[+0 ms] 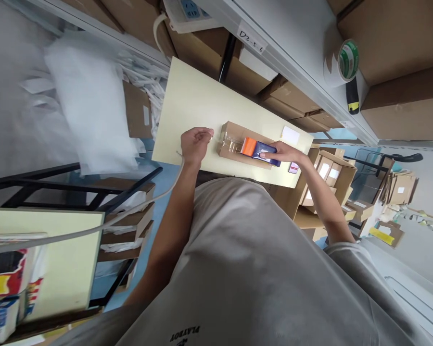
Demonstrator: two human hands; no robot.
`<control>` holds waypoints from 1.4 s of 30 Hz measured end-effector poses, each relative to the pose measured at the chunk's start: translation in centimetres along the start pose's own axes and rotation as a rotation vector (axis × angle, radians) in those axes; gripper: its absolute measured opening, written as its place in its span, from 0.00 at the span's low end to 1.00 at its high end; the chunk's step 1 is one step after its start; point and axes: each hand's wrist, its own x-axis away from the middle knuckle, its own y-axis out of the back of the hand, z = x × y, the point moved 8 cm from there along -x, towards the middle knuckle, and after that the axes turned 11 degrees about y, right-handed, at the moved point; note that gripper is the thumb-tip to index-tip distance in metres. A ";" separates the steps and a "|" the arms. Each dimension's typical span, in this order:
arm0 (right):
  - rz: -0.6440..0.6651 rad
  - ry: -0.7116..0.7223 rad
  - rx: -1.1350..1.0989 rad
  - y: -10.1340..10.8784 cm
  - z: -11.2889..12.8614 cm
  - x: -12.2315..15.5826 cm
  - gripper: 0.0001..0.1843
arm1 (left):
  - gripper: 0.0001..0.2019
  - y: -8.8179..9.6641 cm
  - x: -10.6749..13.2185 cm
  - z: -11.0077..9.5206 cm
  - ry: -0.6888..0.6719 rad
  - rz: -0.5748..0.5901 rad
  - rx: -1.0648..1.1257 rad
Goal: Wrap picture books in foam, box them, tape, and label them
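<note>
A brown cardboard box, long and narrow, lies on the pale yellow table. Shiny clear plastic or tape shows at its left end. Over its right part is an orange and dark-blue box-shaped item; its exact kind is unclear. My right hand grips this item from the right, thumb across its top face. To the left of the cardboard box, and apart from it, my left hand is closed with the fingertips pinched. Something small and whitish may be between those fingertips, too small to name.
A phone and a white paper lie on the table's right. Above runs a shelf with a tape roll and a black-and-yellow tool. A grey cable passes by my left arm. An open carton stands right.
</note>
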 end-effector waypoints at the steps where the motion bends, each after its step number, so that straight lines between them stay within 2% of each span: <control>1: -0.005 0.005 0.000 -0.1 0.1 -0.1 0.44 | 0.07 -0.1 -0.4 0.5 0.006 -0.004 -0.002; 7: -0.040 0.022 0.015 -0.6 0.2 -0.8 0.44 | 0.07 -2.3 -2.2 5.3 0.112 0.028 0.011; 9: -0.053 0.031 0.027 -0.6 0.2 -1.0 0.44 | 0.11 -3.1 -2.6 6.3 0.119 0.068 -0.019; 11: -0.061 0.046 0.033 -0.5 0.2 -1.1 0.44 | 0.18 -3.1 -2.7 6.7 0.108 0.046 -0.088; 13: -0.063 0.064 0.033 -0.4 0.1 -1.1 0.44 | 0.25 -2.3 -2.3 6.1 0.061 -0.042 -0.162; 14: -0.061 0.074 0.032 -0.5 0.0 -1.1 0.43 | 0.25 -1.9 -1.9 5.4 0.021 -0.075 -0.191; 18: -0.052 0.100 0.025 -0.6 -0.1 -1.1 0.42 | 0.17 -2.5 0.5 2.6 -0.122 -0.036 -0.290; 21: -0.036 0.081 0.017 -0.8 -0.2 -1.2 0.41 | 0.14 -3.2 1.6 1.9 -0.101 -0.038 -0.304; 25: -0.004 0.042 0.039 -1.1 0.0 -1.5 0.38 | 0.09 -3.5 1.8 2.1 0.001 -0.087 -0.224; 29: -0.011 0.006 0.124 -0.8 -0.4 -0.8 0.35 | 0.08 -4.2 2.1 2.0 0.010 -0.114 -0.225; 31: -0.029 -0.032 0.147 -0.1 -1.5 0.8 0.34 | 0.09 -4.5 2.4 2.0 0.002 -0.131 -0.252; 33: -0.012 -0.080 0.092 0.7 -3.5 3.7 0.34 | 0.09 -4.5 2.6 2.1 0.001 -0.151 -0.282; 35: 0.029 -0.135 -0.018 1.6 -6.1 7.4 0.35 | 0.09 -4.5 2.7 2.3 0.007 -0.163 -0.296; 38: -0.019 -0.209 -0.087 4.1 -10.4 12.6 0.37 | 0.08 -4.4 2.6 2.7 0.003 -0.193 -0.298; 40: -0.049 -0.213 -0.085 5.3 -12.9 14.6 0.36 | 0.07 -4.5 2.6 2.7 -0.028 -0.213 -0.320; 42: -0.034 -0.180 -0.077 5.6 -14.9 14.8 0.36 | 0.07 -4.8 2.5 2.7 -0.064 -0.226 -0.355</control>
